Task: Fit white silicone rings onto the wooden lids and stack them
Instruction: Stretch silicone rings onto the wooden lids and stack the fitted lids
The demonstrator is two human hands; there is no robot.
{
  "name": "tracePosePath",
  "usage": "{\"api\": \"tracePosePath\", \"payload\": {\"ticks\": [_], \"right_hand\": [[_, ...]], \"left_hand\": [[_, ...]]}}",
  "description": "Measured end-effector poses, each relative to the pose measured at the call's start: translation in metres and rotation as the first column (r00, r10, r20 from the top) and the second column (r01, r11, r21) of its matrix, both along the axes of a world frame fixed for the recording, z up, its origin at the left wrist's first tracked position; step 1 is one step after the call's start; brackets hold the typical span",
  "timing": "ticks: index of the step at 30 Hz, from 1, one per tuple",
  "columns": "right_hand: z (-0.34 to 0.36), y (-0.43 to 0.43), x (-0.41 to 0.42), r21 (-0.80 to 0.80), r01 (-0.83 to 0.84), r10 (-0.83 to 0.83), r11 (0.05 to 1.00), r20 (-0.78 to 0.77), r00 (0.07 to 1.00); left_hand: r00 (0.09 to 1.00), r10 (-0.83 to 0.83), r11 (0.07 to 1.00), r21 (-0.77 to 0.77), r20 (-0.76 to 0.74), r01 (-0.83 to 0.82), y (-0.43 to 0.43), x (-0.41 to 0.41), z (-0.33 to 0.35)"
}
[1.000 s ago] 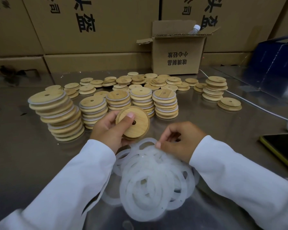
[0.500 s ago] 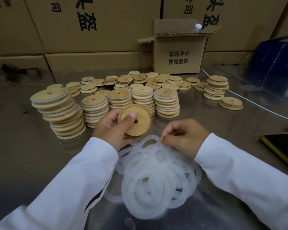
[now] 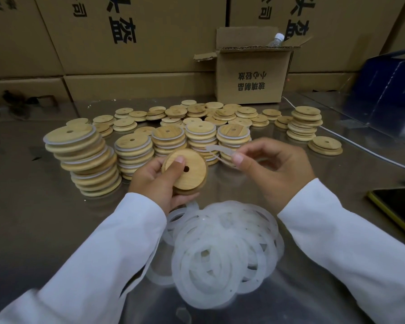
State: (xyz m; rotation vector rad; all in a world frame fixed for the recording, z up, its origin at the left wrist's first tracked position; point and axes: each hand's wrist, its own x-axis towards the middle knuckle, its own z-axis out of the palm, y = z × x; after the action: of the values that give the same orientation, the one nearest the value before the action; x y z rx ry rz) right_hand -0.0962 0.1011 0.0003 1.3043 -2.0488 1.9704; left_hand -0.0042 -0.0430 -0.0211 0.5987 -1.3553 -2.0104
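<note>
My left hand point(image 3: 153, 183) grips a round wooden lid point(image 3: 188, 173) with a small centre hole, thumb pressed on its face. To its right, my right hand point(image 3: 274, 169) pinches one white silicone ring point(image 3: 218, 152) lifted above the table, close to the lid's edge. A loose pile of white silicone rings point(image 3: 222, 251) lies on the table just below both hands. Stacks of lids with rings fitted point(image 3: 87, 160) stand behind my left hand. Bare lids point(image 3: 220, 113) lie scattered farther back.
An open small cardboard box point(image 3: 253, 76) with a bottle inside stands at the back, in front of a wall of large cartons. A short lid stack point(image 3: 305, 123) and a white cable point(image 3: 360, 148) are to the right. A dark phone point(image 3: 398, 206) lies at the right edge.
My right hand has picked one ring out of the pile and raised it toward the lid. My left hand has lifted the lid slightly.
</note>
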Motion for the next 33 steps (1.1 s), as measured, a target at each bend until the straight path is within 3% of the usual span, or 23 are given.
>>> {"api": "tracePosePath", "payload": {"ticks": [8, 14, 20, 26, 33], "right_hand": [[0.004, -0.002, 0.007, -0.066, -0.159, 0.171, 0.985, 0.26, 0.95], [0.013, 0.001, 0.002, -0.195, -0.297, 0.355, 0.935, 0.479, 0.803], [0.004, -0.004, 0.008, -0.028, -0.153, 0.148, 0.988, 0.475, 0.867], [0.003, -0.004, 0.009, 0.035, -0.011, -0.006, 0.999, 0.445, 0.896], [0.003, -0.005, 0.009, 0.072, 0.015, -0.046, 0.997, 0.447, 0.893]], "left_hand": [[0.984, -0.174, 0.985, 0.009, 0.045, 0.174, 0.01, 0.003, 0.003], [0.983, -0.18, 0.982, 0.06, 0.031, 0.178, 0.011, 0.004, 0.008], [0.956, -0.292, 0.956, 0.031, 0.011, 0.291, 0.019, 0.006, 0.012], [0.926, -0.367, 0.911, -0.167, 0.084, 0.376, 0.026, 0.008, 0.005], [0.927, -0.367, 0.907, -0.193, 0.074, 0.375, 0.023, 0.008, 0.004]]}}
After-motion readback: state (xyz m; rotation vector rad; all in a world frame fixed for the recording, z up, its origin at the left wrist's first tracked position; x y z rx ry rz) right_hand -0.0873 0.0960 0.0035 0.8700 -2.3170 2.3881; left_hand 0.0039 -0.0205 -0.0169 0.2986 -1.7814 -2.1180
